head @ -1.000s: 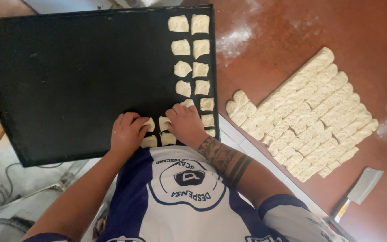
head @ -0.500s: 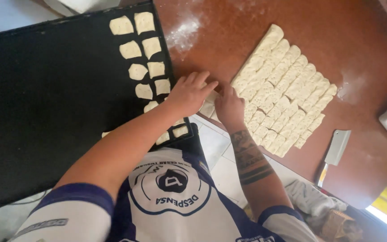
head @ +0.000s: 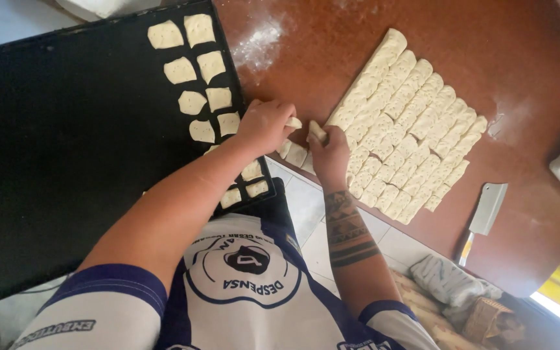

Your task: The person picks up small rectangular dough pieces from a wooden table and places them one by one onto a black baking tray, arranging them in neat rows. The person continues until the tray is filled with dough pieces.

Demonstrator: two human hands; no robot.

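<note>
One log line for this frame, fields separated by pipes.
left hand: dough piece | right hand: dough piece | black tray alongside

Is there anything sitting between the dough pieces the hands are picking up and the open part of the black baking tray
Nothing visible does. The left hand and right hand each pinch a small pale dough piece at the brown table's edge, beside the flat black baking tray. Only the two columns of placed dough pieces lie between.

Soft, even daylight, brightest at the lower right corner; sharp focus, little blur.
</note>
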